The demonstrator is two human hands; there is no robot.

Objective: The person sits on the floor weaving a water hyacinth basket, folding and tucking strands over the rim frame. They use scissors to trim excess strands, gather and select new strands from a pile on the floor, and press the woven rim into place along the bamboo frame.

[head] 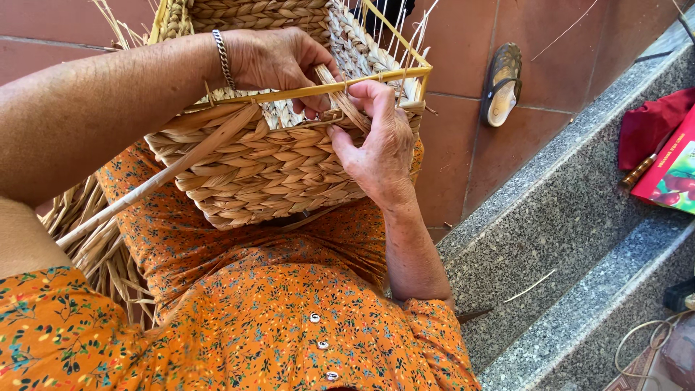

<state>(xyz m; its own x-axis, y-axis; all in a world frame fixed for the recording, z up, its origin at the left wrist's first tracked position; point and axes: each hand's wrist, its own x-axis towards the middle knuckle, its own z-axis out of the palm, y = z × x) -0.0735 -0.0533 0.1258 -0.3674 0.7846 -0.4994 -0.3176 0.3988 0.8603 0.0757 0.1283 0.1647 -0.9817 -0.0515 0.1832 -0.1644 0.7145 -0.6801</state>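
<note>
Tan braided-straw basket [268, 166] on lap: side walls woven, top edge at yellow wire frame [318, 89] unfinished (loose strands stick up). Left hand [279, 58] and right hand [376, 141] both pinch flat straw strand [344, 101] at rim.
</note>
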